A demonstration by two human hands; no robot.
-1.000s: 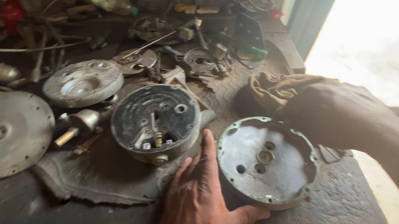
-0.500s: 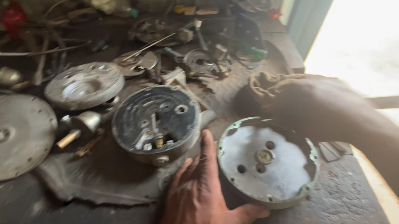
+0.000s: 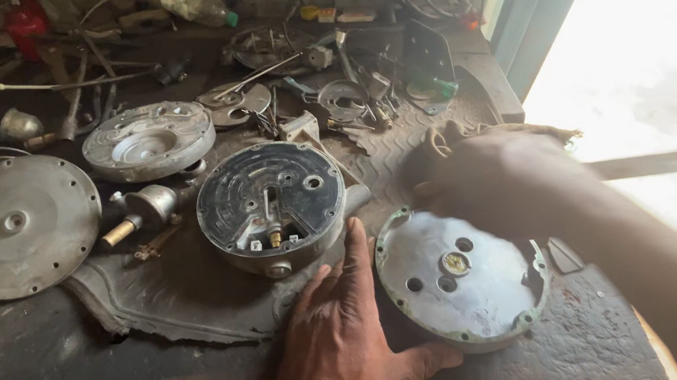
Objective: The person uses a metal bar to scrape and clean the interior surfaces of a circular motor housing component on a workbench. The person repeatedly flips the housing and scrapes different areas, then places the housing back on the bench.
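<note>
Turned since a second ago, the round cover plate now shows its flat face with a brass centre, lying on the counter beside the black-faced housing. Left hand, spread open, steadies its rim; right hand, grip unclear, holds a rag above. Wiping seemingly comes next, needing firm bracing.

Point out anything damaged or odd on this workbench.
The dark mat under the round black housing is torn, with a ragged front edge. The left hand steadies a round metal cover, whose rim looks greenish and worn. The right hand is blurred, so its grip is unclear.
</note>
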